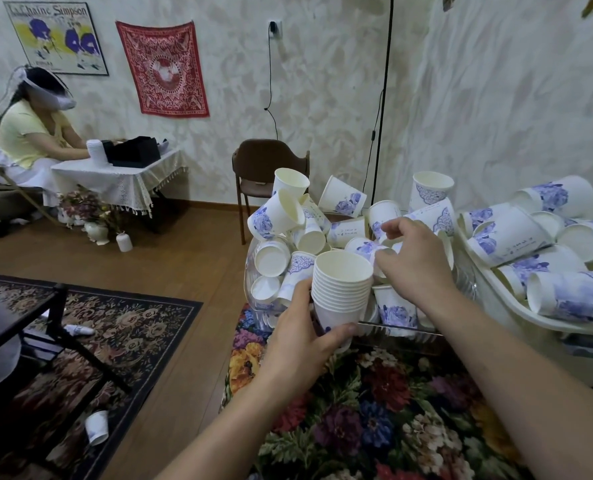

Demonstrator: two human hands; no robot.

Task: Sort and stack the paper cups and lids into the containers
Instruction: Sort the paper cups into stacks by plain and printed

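Observation:
My left hand grips the bottom of a stack of nested white paper cups, held upright in front of the pile. Just to its right, my right hand reaches into a heap of loose white cups with blue flower prints and pinches one cup lying on its side. The heap fills a clear container on the flowered tablecloth. A white tray at the right holds several more printed cups.
A brown chair stands behind the pile. A black lamp pole rises beside it. One cup lies on the patterned rug at lower left, near a black table frame. Another person sits at a small table at far left.

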